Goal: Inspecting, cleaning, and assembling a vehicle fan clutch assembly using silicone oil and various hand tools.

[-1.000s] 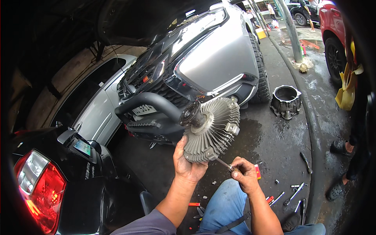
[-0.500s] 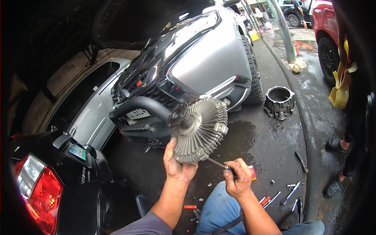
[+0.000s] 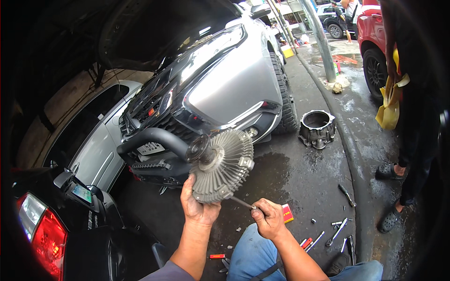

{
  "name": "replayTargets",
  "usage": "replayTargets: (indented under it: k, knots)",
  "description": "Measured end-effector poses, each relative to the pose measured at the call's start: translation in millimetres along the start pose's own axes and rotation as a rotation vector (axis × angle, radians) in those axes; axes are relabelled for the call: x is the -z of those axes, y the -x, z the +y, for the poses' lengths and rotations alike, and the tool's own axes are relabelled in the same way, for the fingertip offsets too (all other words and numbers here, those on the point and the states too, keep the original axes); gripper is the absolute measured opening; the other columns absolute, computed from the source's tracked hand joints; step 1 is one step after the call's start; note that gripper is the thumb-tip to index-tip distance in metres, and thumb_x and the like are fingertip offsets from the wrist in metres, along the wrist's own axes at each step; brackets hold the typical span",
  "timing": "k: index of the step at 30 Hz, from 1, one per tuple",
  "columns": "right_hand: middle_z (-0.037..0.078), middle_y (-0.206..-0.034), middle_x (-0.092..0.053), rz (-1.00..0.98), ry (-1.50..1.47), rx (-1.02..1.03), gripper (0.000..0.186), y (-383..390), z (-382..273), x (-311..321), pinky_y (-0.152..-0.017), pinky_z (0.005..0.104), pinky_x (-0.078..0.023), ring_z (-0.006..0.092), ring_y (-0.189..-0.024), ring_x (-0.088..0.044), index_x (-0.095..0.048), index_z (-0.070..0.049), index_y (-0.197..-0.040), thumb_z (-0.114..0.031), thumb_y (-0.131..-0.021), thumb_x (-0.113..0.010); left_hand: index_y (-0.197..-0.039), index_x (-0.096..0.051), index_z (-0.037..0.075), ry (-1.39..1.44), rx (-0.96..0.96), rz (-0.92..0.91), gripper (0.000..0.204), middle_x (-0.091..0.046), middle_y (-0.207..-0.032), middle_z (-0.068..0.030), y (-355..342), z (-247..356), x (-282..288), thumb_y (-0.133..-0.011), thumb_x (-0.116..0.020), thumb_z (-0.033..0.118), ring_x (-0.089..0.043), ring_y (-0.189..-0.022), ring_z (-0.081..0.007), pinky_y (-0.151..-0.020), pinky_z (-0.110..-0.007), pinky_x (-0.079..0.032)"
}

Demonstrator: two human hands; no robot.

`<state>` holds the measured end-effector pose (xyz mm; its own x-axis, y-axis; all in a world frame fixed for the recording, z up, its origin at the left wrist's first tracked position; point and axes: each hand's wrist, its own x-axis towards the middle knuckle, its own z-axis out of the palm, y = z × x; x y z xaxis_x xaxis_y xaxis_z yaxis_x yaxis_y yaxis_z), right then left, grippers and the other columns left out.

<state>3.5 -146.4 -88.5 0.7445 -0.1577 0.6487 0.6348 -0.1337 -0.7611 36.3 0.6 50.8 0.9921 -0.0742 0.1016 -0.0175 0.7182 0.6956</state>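
A round, finned metal fan clutch point(image 3: 225, 164) is held up in front of me, tilted, with its dark hub facing the upper left. Supporting its lower edge is my left hand point(image 3: 200, 208), thumb up on the near side and fingers mostly hidden under it. My right hand point(image 3: 271, 219) is closed around a thin metal-shafted tool point(image 3: 242, 202). The shaft points up and left, its tip at the clutch's lower rim; whether it touches a bolt there I cannot tell. My fist hides the tool's handle.
A silver vehicle point(image 3: 229, 89) stands ahead, hood raised. On the wet ground lie a metal housing ring point(image 3: 304, 136), a black-handled tool point(image 3: 347, 194), a ratchet point(image 3: 336, 232) and a red-yellow box point(image 3: 287, 213). A dark car point(image 3: 103, 248) is close left; a person in clogs point(image 3: 390, 219) stands right.
The whole view has shifted, so the scene sits farther left. Both hands keep their grip on the fan clutch and the tool, and more of the red-yellow box shows beside my right hand.
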Motion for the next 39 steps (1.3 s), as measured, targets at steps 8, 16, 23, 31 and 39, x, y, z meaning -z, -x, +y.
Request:
replayTargets:
  k: [8,16,23,31,39]
  knots:
    - [0.009,-0.082,-0.066,0.182,-0.949,-0.453,0.07,-23,6,24,-0.05,0.0235,-0.042,0.0096,-0.051,-0.052,-0.048,0.004,-0.13,-0.053,-0.092,-0.056,-0.13,-0.051,-0.001,0.035,0.097,-0.185,0.051,-0.058,-0.127,-0.0186,6,1,17,-0.093,-0.048,0.035,-0.058,-0.116,-0.0348,-0.097,-0.051,-0.048]
    - [0.015,-0.094,-0.061,0.206,0.137,-0.31,0.029,-35,-3,95,-0.08,0.0407,-0.047,0.0318,-0.087,-0.061,-0.054,-0.003,-0.108,-0.015,-0.083,-0.063,-0.134,-0.047,-0.004,0.074,0.279,-0.137,0.058,-0.054,-0.132,-0.0232,19,-17,20,-0.092,-0.048,0.036,-0.055,-0.119,-0.0389,-0.104,-0.052,-0.042]
    - [0.007,-0.094,-0.06,0.286,0.245,-0.2,0.031,-44,-5,85,-0.088,0.0384,-0.046,0.0269,-0.092,-0.056,-0.067,-0.018,-0.117,-0.016,-0.085,-0.066,-0.123,-0.054,-0.004,0.113,0.302,-0.313,0.037,-0.06,-0.113,-0.023,21,6,12,-0.091,-0.056,0.015,-0.058,-0.053,-0.0162,-0.034,-0.018,-0.044]
    - [0.005,-0.088,-0.056,0.317,0.256,-0.121,0.031,-43,-19,60,-0.078,0.0364,-0.05,0.0236,-0.087,-0.056,-0.069,-0.02,-0.114,-0.018,-0.083,-0.07,-0.124,-0.052,-0.008,0.12,0.33,-0.394,0.038,-0.055,-0.118,-0.0287,18,9,16,-0.089,-0.056,0.007,-0.06,-0.053,-0.02,-0.037,-0.019,-0.05]
    - [0.006,-0.085,-0.056,0.347,0.223,-0.069,0.033,-42,-18,61,-0.074,0.0363,-0.049,0.0239,-0.082,-0.055,-0.069,-0.018,-0.114,-0.016,-0.081,-0.071,-0.127,-0.05,-0.008,0.249,0.389,-0.582,0.041,-0.053,-0.121,-0.0308,17,15,56,-0.09,-0.055,0.011,-0.064,-0.061,-0.0248,-0.041,-0.023,-0.054]
